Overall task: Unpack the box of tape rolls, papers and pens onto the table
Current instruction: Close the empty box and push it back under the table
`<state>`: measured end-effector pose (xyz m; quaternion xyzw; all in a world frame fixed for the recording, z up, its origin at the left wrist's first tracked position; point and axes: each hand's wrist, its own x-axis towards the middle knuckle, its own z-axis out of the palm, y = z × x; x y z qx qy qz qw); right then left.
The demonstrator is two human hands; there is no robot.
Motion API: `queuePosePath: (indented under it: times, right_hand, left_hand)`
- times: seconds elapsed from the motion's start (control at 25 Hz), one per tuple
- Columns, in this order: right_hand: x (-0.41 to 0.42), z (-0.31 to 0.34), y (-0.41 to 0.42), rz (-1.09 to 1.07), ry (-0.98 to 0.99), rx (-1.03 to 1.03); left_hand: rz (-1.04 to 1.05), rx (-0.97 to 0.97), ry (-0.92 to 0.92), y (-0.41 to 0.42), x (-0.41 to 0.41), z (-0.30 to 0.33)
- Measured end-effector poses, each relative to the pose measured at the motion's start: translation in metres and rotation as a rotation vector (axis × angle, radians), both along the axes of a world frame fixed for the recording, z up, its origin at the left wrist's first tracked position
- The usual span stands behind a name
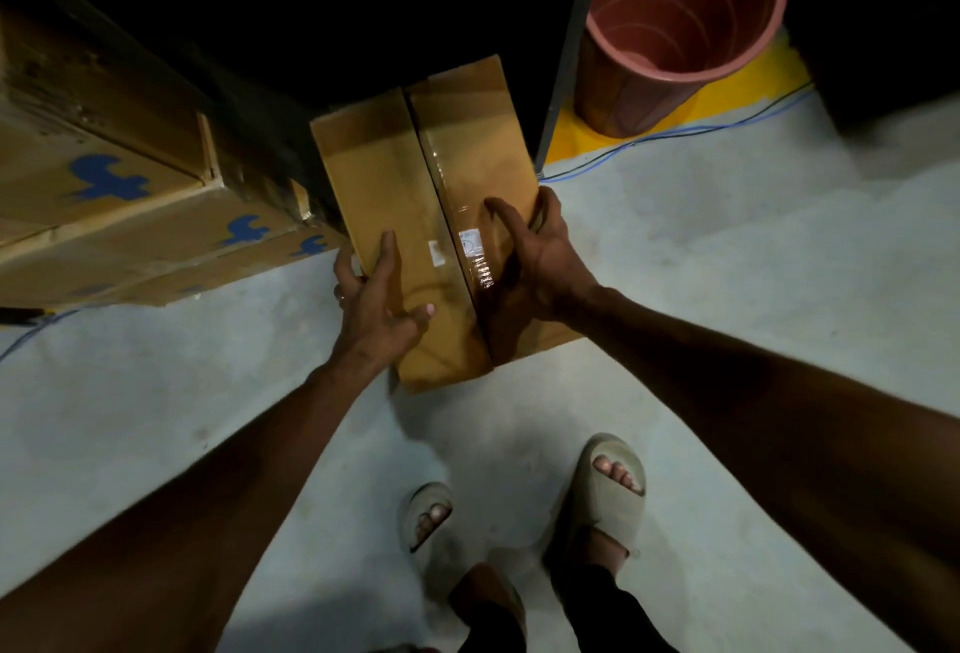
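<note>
Resting on pale concrete floor (727, 288), taped box (415, 174) beside bucket (675, 28).

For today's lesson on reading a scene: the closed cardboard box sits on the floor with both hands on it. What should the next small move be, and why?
Probably lift the box off the floor. The left hand grips its left edge and the right hand its right edge, so both sides are held. Its flaps are closed, with clear tape along the seam, and no table surface is plainly in view, so carrying likely comes before unpacking.
</note>
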<state>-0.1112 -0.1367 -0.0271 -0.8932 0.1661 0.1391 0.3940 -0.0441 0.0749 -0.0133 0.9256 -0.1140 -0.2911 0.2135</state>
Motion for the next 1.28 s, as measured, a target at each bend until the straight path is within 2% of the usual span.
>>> queuePosePath:
  times: [0.08, 0.2, 0.28, 0.4, 0.76, 0.92, 1.04, 1.28]
  right_hand:
    - [-0.011, -0.008, 0.005, 0.056, -0.018, -0.059]
    - [-0.033, -0.012, 0.004, 0.291, 0.012, -0.286]
    - [-0.041, -0.014, 0.001, 0.395, 0.037, -0.395]
    - [-0.042, -0.016, 0.002, 0.494, 0.059, -0.512]
    - [-0.031, -0.004, -0.004, 0.517, 0.012, -0.449]
    - [-0.022, 0.007, -0.018, 0.538, -0.119, -0.366]
    - [-0.011, 0.013, -0.021, 0.490, -0.198, -0.390]
    - [0.031, 0.012, -0.019, 0.427, -0.139, -0.429]
  left_hand:
    - [-0.091, 0.098, 0.001, 0.000, -0.009, 0.000]
    - [-0.264, 0.226, -0.031, -0.004, -0.034, -0.007]
    - [-0.374, 0.300, -0.115, -0.006, -0.046, -0.016]
    - [-0.422, 0.378, -0.221, -0.009, -0.049, -0.024]
    - [-0.451, 0.319, -0.230, -0.001, -0.028, -0.003]
    - [-0.447, 0.225, -0.234, 0.003, -0.012, 0.012]
    - [-0.394, 0.161, -0.279, 0.000, 0.004, 0.021]
    - [-0.347, 0.177, -0.225, -0.028, 0.039, 0.022]
